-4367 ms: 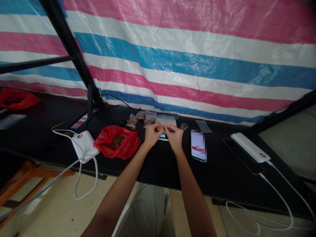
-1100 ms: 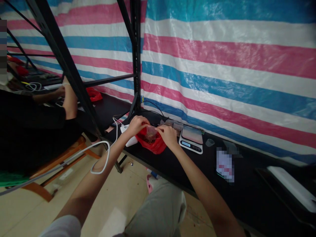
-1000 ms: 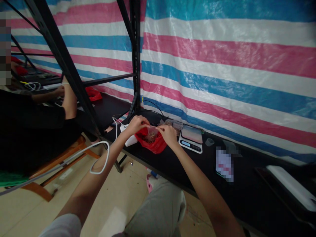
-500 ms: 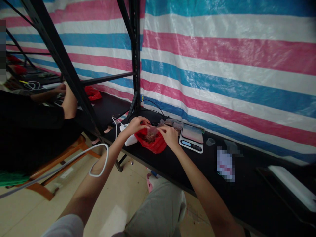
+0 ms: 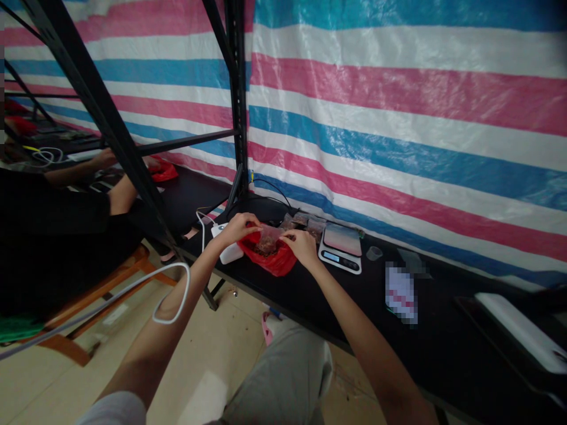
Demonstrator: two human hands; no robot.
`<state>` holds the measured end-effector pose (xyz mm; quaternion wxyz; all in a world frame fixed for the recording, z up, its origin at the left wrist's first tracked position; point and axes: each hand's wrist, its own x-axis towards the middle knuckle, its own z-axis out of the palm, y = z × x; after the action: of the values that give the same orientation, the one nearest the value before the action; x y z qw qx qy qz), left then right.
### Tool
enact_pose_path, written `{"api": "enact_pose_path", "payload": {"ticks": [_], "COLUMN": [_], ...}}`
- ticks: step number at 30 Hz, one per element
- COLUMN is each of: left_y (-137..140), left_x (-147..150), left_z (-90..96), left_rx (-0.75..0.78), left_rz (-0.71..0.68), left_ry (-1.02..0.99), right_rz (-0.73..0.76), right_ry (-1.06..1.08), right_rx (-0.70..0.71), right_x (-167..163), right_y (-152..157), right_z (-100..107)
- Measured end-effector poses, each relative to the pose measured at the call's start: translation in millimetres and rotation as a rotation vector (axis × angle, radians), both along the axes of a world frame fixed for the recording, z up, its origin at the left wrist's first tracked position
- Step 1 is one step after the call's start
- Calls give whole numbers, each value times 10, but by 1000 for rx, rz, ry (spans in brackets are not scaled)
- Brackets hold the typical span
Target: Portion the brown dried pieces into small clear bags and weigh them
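Note:
Between my two hands a small clear plastic bag (image 5: 268,241) is stretched, with brownish bits inside its lower part. My left hand (image 5: 239,229) pinches its left upper corner, and my right hand (image 5: 300,245) pinches the right one. Directly beneath sits an opened red plastic bag (image 5: 279,265) on the black table, holding loose brown bits too small to name. A white digital scale (image 5: 341,251) stands just right of my right hand. Several filled clear packets (image 5: 301,219) lie behind that hand, against the striped sheet.
A small clear cup (image 5: 374,253), a flat clear bag (image 5: 411,260) and a blurred-out phone-like item (image 5: 401,292) lie right of the scale. A white power strip (image 5: 228,248) is by my left wrist. A black metal post (image 5: 239,106) rises behind. Another person (image 5: 53,206) sits at left.
My hands have moved apart, and the small clear bag is now spread wider between them. The whole view has shifted slightly. At left, the other person's hand has moved to a red bag.

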<state>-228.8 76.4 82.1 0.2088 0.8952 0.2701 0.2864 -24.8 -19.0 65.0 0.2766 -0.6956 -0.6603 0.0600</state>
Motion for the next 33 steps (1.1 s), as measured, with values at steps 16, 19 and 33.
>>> {"api": "enact_pose_path", "payload": {"ticks": [16, 19, 33], "left_y": [-30, -34, -39], "left_x": [-1, 14, -16], "left_z": [-33, -56, -85], "left_rx": [32, 4, -171], "left_rz": [67, 71, 7], "left_ry": [-107, -128, -162], "right_rz": [-3, 20, -46], "right_ry": [-7, -35, -90], "right_rx": [76, 45, -12], "right_x": [-58, -61, -155], "right_y": [-21, -16, -18], "right_z": [47, 18, -41]}}
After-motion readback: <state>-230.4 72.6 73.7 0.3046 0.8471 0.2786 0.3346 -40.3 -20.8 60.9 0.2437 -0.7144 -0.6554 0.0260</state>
